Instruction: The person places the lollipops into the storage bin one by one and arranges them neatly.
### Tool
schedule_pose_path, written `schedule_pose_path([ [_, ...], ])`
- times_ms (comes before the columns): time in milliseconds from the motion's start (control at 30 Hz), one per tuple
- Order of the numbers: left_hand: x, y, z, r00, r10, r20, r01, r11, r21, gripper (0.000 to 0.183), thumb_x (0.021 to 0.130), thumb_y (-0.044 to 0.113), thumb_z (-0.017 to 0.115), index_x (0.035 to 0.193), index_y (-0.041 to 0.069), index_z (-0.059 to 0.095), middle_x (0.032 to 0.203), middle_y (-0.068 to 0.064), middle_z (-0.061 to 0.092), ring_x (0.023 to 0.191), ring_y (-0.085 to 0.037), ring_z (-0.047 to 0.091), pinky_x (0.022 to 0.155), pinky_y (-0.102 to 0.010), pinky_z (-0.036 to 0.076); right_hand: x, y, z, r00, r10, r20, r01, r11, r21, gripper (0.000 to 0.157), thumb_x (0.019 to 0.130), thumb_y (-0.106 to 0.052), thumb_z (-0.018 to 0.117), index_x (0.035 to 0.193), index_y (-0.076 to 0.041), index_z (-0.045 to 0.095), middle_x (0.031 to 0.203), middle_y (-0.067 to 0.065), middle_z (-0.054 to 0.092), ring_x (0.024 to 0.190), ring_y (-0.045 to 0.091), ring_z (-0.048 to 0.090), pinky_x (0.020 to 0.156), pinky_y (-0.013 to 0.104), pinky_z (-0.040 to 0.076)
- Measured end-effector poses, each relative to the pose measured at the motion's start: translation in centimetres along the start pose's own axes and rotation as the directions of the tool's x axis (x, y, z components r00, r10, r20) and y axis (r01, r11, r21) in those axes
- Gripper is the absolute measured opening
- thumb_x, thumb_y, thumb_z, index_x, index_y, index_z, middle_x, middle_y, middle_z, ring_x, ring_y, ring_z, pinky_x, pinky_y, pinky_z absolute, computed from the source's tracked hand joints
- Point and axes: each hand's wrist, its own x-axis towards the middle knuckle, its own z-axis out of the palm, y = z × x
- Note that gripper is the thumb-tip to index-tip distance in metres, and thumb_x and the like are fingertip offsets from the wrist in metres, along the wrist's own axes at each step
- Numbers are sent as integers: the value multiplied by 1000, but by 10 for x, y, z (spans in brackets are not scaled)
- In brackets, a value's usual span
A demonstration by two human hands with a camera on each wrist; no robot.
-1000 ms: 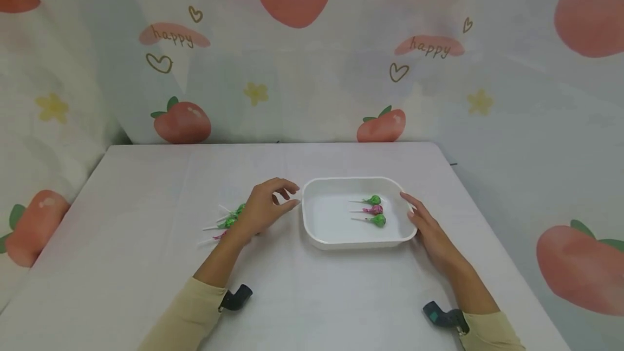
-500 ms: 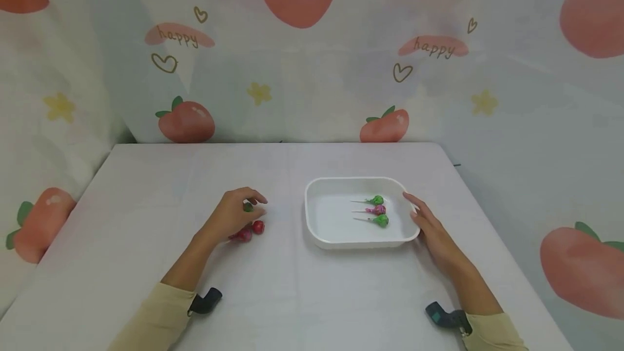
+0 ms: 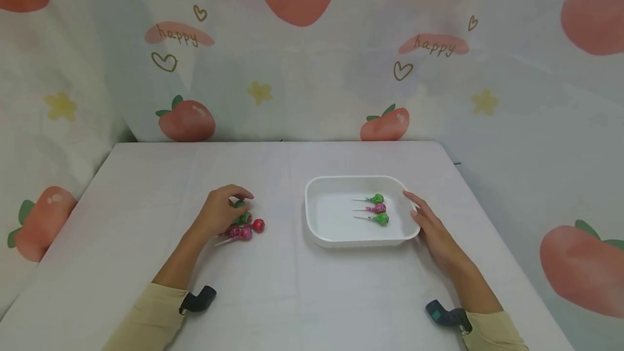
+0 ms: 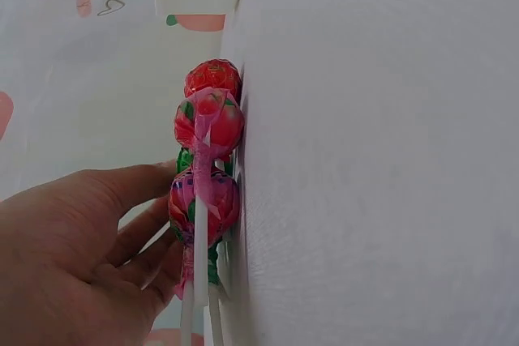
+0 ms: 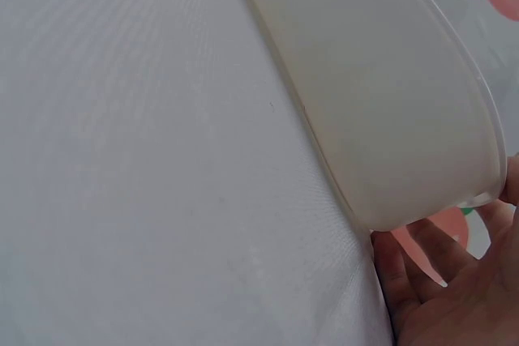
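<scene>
Over the lollipop pile at the left, my left hand (image 3: 219,211) reaches with its fingers loosely bent around a green lollipop (image 3: 239,205); thumb and forefinger stand apart. Beside it lie pink lollipops (image 3: 245,233) and a red one (image 3: 258,225). In the left wrist view, a pink lollipop (image 4: 209,123) hides most of the fingertips' contact. My right hand (image 3: 436,234) grips the right end of a white tray (image 3: 331,244), thumb at the rim and fingers against the outer side. Inside the tray lie two green lollipops (image 3: 380,219) and a pink one (image 3: 379,208), sticks pointing left.
A white cloth covers the table (image 3: 302,297). Behind it hangs a curtain (image 3: 312,80) printed with peaches, hearts and flowers. Each wrist carries a dark camera, such as the left one (image 3: 199,299).
My left hand has moved left from beside the tray to the lollipop pile, and its fingers have come around a green lollipop. The right hand and the tray stay in place.
</scene>
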Motion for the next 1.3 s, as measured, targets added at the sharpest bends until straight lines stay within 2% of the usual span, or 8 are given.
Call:
schedule_pose_path([
  [167, -2, -6, -4, 999, -28, -40, 28, 1000, 2, 22, 92, 4, 78, 114, 7, 75, 111, -10, 70, 94, -28, 64, 80, -42, 54, 0, -1, 0, 1000, -2, -1, 2, 1000, 0, 54, 114, -40, 34, 165, -29, 23, 173, 4, 4, 156, 36, -1, 117, 69, 7],
  [400, -2, -9, -9, 995, -95, -38, 96, 995, 14, 26, 89, 15, 83, 112, 4, 75, 110, -12, 70, 104, -33, 63, 87, -47, 54, -1, -4, -1, 1000, 14, -11, -14, 1000, 2, 55, 114, -38, 34, 166, -27, 22, 173, 5, 4, 156, 36, -1, 116, 69, 7],
  [567, 0, -10, -12, 987, -162, -17, 163, 985, 51, 28, 89, 22, 84, 110, 4, 77, 102, -10, 72, 98, -29, 63, 79, -42, 53, -2, -6, -1, 1000, 16, -9, -16, 1000, 9, 55, 114, -36, 34, 166, -26, 21, 173, 4, 4, 156, 36, 0, 116, 69, 8],
  [767, 1, -8, -14, 978, -210, 18, 209, 977, 42, 26, 90, 22, 82, 109, 3, 78, 98, -8, 71, 91, -26, 61, 71, -35, 51, -2, -8, 0, 1000, 17, -9, -17, 1000, 7, 55, 114, -35, 34, 166, -25, 21, 173, 5, 5, 156, 37, 1, 116, 69, 9],
  [933, 1, -8, -15, 978, -207, 24, 206, 977, 52, 25, 91, 19, 81, 110, 5, 78, 98, -7, 71, 91, -26, 61, 72, -35, 51, -2, -7, 1, 1000, 27, -9, -27, 1000, -1, 54, 114, -37, 34, 166, -28, 22, 173, 5, 5, 156, 37, 2, 116, 69, 10],
  [1200, 5, -7, -14, 991, -136, 11, 136, 989, 54, 23, 90, 15, 81, 110, 7, 78, 102, -10, 72, 98, -29, 64, 82, -44, 54, -2, -7, 1, 1000, 21, -5, -21, 1000, 5, 54, 114, -37, 35, 166, -28, 23, 173, 6, 4, 156, 37, 1, 116, 68, 10],
  [1300, 6, -6, -13, 991, -134, 2, 133, 990, 45, 23, 90, 14, 81, 111, 7, 77, 103, -10, 72, 99, -30, 64, 83, -46, 55, -2, -6, 0, 1000, 20, -7, -20, 1000, 11, 55, 114, -37, 35, 166, -27, 22, 173, 7, 5, 156, 37, 1, 116, 69, 9],
])
